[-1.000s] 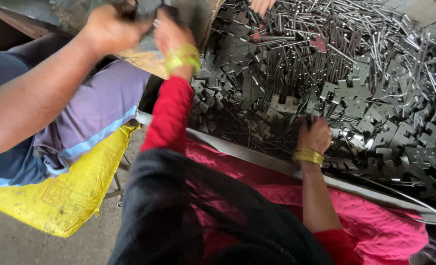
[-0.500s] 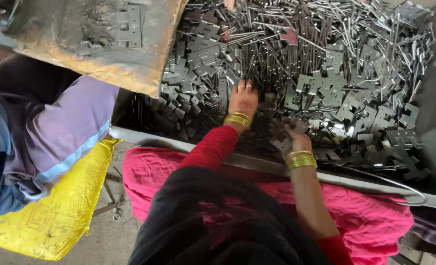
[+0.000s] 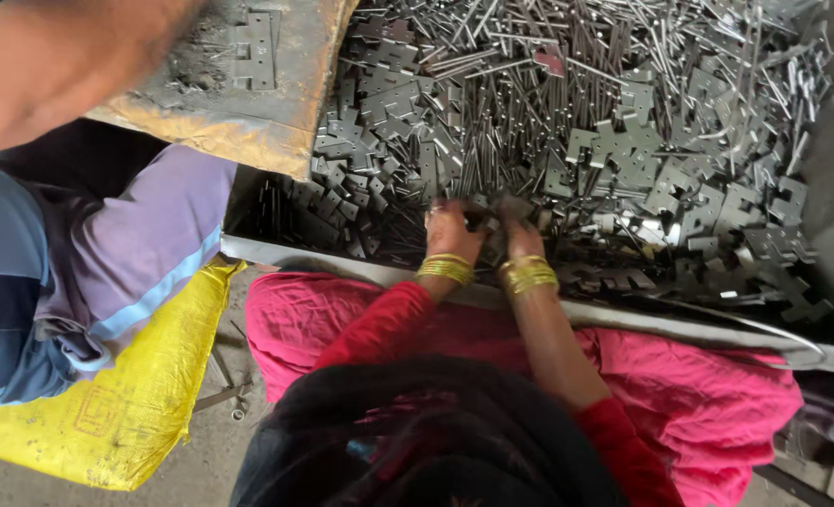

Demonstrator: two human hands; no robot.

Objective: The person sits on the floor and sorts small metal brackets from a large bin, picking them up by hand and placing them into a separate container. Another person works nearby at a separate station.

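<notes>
A large dark metal tray (image 3: 529,305) fills the upper right of the view; its near rim runs from left to lower right. The tray holds a dense heap of small grey metal parts (image 3: 623,141): flat notched hinge plates and thin straight pins, lying mixed and in no order.

The left hand (image 3: 450,230) and the right hand (image 3: 520,235) rest side by side in the heap, just past the near rim, almost touching each other. Each wrist carries gold bangles (image 3: 445,269). The fingers of both hands are curled down among the parts. The grip of the left hand is closed on a dark hinge plate (image 3: 478,218) that lies between the two hands; whether the grip of the right hand is closed on a part or only rests on the heap cannot be told, as the fingertips are hidden.

The forearms lead back over the rim to red sleeves (image 3: 379,324). Pink cloth (image 3: 717,394) covers the lap below the rim.

At upper left, a rusty, dirt-covered board (image 3: 285,103) carries a single assembled hinge (image 3: 252,52) and overlaps the tray's left end. A second person's bare arm (image 3: 60,66) crosses the upper left corner above purple and blue clothing (image 3: 145,253). A yellow sack (image 3: 126,394) lies on the grey floor (image 3: 210,441) below.
</notes>
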